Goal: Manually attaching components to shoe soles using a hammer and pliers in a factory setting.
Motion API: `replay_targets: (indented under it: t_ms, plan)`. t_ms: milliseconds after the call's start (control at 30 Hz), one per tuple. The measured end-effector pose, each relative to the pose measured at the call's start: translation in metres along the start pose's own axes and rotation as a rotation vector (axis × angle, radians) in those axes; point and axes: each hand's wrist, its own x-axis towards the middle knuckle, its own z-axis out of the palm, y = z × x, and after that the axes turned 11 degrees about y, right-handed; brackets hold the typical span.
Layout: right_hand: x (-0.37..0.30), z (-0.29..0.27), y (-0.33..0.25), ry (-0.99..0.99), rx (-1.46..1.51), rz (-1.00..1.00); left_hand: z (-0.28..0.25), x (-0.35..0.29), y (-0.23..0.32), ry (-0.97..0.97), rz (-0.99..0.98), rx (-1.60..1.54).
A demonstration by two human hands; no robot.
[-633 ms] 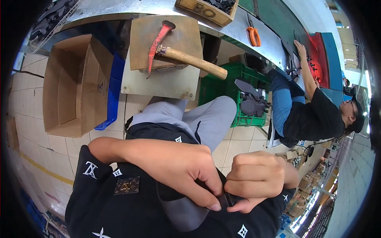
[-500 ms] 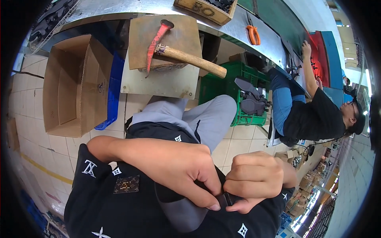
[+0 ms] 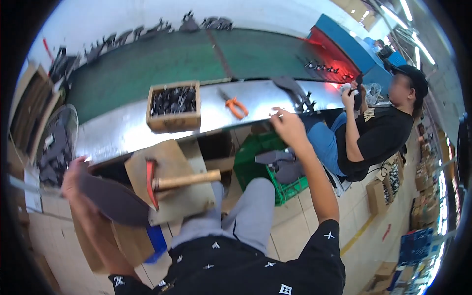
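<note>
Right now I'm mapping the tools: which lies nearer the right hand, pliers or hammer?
The pliers, with orange handles, on the metal worktop, lie nearer the right hand; the red-headed, wooden-handled hammer lies farther left.

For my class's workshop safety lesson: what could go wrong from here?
The dark flat piece could slip, since blur leaves the grip of the left hand unclear. The hammer might get knocked down, as its handle overhangs the brown board. The right hand, near the metal bench, could bump the pliers.
</note>
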Motion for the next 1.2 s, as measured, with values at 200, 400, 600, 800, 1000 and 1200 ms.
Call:
replay_targets:
  t_ms: [200,400,600,800,1000,1200]
  plan:
    - [0.132,0.027,0.181,0.457,-0.451,0.265,-0.154,0.201,-0.037,0.635,0.396,0.242]
    - [0.187,0.032,0.181,0.682,-0.202,0.089,-0.172,0.215,-0.086,1.038,0.748,1.092]
    - [0.056,-0.079,-0.054,0.784,-0.57,-1.176,0.125,-0.03,0.057,-0.438,0.846,0.416]
    - [-0.083,-0.072,-0.21,0.377,0.292,-1.42,0.127,-0.137,0.05,-0.766,0.129,-0.224]
    - [-0.119,0.094,-0.182,-0.195,0.727,-0.729,0.026,-0.162,-0.004,-0.434,-0.172,-0.346]
    - [-0.134,0.138,-0.13,-0.18,-0.123,-0.875,0.0,-0.133,0.006,-0.42,-0.371,-0.504]
